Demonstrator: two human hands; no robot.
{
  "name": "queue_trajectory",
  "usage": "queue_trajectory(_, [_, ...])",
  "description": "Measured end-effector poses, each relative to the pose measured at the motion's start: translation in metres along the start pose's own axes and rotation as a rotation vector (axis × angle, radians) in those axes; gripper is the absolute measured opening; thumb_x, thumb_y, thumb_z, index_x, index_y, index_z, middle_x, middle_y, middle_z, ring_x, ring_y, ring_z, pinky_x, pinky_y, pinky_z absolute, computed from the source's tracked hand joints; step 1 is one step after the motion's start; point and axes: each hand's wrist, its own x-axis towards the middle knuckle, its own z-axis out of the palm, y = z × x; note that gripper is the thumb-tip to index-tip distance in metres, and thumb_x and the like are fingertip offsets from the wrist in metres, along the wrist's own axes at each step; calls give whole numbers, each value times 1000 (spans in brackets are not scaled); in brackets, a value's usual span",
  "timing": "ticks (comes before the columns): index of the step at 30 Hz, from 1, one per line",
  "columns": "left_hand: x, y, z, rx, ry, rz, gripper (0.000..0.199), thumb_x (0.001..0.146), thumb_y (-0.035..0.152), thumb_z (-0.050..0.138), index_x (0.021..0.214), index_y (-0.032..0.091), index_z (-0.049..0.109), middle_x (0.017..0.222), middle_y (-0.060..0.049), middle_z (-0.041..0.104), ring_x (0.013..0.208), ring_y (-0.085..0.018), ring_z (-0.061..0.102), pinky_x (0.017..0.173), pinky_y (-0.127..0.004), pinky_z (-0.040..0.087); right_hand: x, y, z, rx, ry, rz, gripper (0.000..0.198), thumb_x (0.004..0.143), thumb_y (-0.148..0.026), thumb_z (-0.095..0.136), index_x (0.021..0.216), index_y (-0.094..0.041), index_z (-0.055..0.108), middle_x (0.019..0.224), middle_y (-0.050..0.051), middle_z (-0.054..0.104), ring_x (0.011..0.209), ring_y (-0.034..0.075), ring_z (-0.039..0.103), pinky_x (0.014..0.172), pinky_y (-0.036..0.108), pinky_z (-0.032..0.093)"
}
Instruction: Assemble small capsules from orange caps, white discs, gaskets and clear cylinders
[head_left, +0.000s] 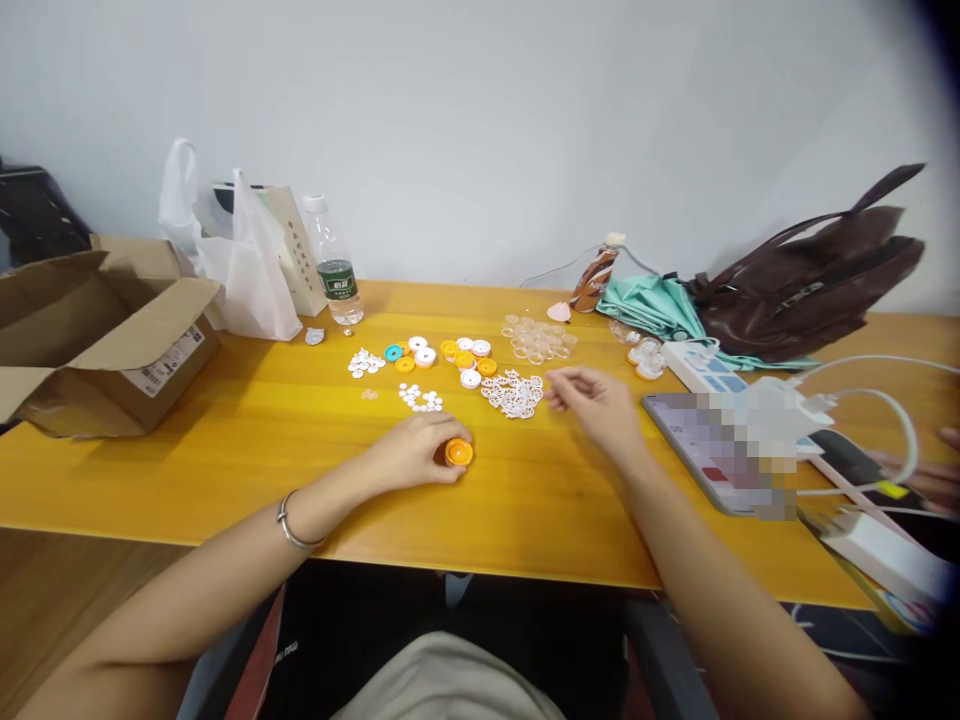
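Observation:
My left hand (420, 448) has its thumb and fingers closed around a small round orange plastic piece (459, 453), held at the tabletop near the middle. A recessed ring and a tiny pale centre show on its face. My right hand (592, 400) is at the right edge of a pile of white openwork plastic pieces (514, 394). Its fingers are curled together, and whatever may be between them is too small to make out. Further back lie white and orange round pieces (465, 358), a teal round piece (393, 353) and clear rings (538, 340).
Small white discs (366, 362) and white caps (420, 398) lie left of centre. A cardboard box (112, 340), a white plastic bag (247, 280) and a water bottle (336, 265) stand left. On the right are a phone (697, 450), a power strip (705, 370), cables and a brown bag (810, 280).

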Motion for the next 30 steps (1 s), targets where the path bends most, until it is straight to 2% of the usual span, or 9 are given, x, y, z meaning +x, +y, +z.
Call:
queue_trajectory(5, [-1,-2,0,-4,-7,34,24,74,25,59,97,20,59,93,-4,61,86,-18,57,79,-29,43,24,14,-63,-273,250,-39,21,72,-36,60,80,-17,64,69,3,65,62,15,61,62,28,48])
queue_trajectory(7, [-1,-3,0,-10,-13,31,26,75,28,60,99,20,59,93,-4,61,86,-19,57,79,-30,43,23,21,-75,-476,199,-10,19,71,-35,59,77,-17,64,70,4,66,63,17,60,62,29,46])
queue_trajectory(12, [-1,-4,-1,-29,-23,33,38,74,44,63,104,20,57,95,-5,61,88,-19,57,80,-30,42,12,30,-75,-794,-34,110,24,67,-40,63,73,-17,62,67,4,64,59,18,58,54,28,39])
queue_trajectory(19, [-2,-1,-6,-28,-6,53,52,70,57,63,107,21,57,97,-5,61,91,-21,56,82,-32,42,14,37,-64,-927,-103,79,5,67,-22,56,71,-18,56,63,2,61,57,16,55,53,25,37])
queue_trajectory(21, [-3,1,-10,-26,9,69,55,68,57,64,109,21,57,98,-5,61,93,-21,56,83,-33,42,13,36,-65,-929,-111,55,5,68,-18,53,71,-18,57,61,2,60,56,16,55,53,26,38])
queue_trajectory(23, [-4,2,-13,-36,52,73,56,67,56,66,111,21,57,101,-6,61,95,-22,55,85,-35,41,10,31,-63,-908,-73,37,9,68,-16,52,72,-18,59,62,3,61,57,17,55,56,28,39])
queue_trajectory(25, [-4,3,-14,-75,126,69,53,69,52,67,110,20,57,103,-7,61,96,-22,55,87,-37,41,6,22,-55,-775,1,9,11,69,-17,53,77,-18,61,66,4,63,61,18,57,60,30,42])
queue_trajectory(27, [-3,4,-14,-155,232,64,41,74,45,65,105,19,59,100,-6,62,94,-20,56,86,-35,43,0,9,-39,-467,39,-39,14,71,-23,58,83,-18,61,74,5,64,68,18,59,66,31,47])
queue_trajectory(30, [-1,7,-10,-298,373,39,23,81,35,59,96,18,61,92,-6,64,87,-16,59,81,-32,45,-13,-13,-3,39,-77,-69,23,70,-32,65,89,-20,61,81,3,65,74,16,61,72,31,50])
